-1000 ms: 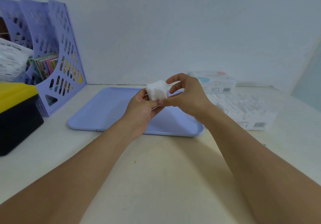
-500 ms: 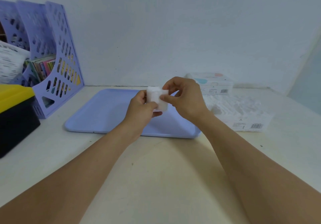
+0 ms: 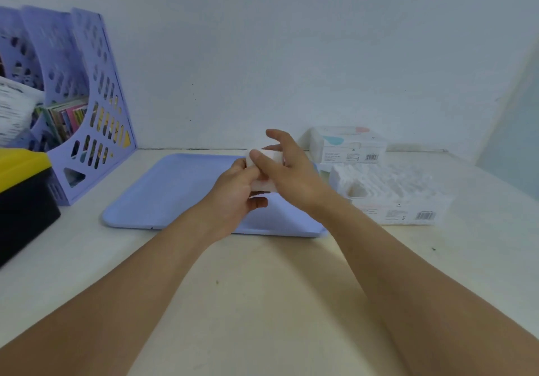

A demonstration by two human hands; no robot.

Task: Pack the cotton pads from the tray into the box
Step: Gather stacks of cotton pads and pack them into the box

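Cream tabletop [image 3: 262, 302] against a pale wall [image 3: 291, 54]. Biggest item on it: lavender tray [image 3: 175, 194], flat, centre-left, no loose pads visible on its bare surface.

Far left: lavender perforated magazine file rack [image 3: 87, 107], upright against the wall, colourful booklets [image 3: 67, 119] standing in one slot, white papers [image 3: 14, 113] in the slot further left. In front of the rack, at the left edge: black bin with yellow lid [image 3: 23, 183].

Right of the tray, just beside its right edge: open white box [image 3: 408, 215], barcode on its front face, filled with rows of white cotton pads [image 3: 393, 177] standing on edge. Behind it, at the wall: second white box [image 3: 350, 145], closed, teal and pink marks on top, barcode on front.

Both forearms reach in from the bottom corners and meet above the tray's right half. Between the hands: small stack of cotton pads [image 3: 264, 184], held in the air over the tray, not touching it.

Left hand [image 3: 233, 192]: fingers curled round the stack from the left and below, thumb tip showing under it. Right hand [image 3: 288, 171]: thumb pressed on the stack's top-left corner, index finger lifted and extended above it, other fingers behind the stack, mostly hidden. Both hands gripping the same stack.
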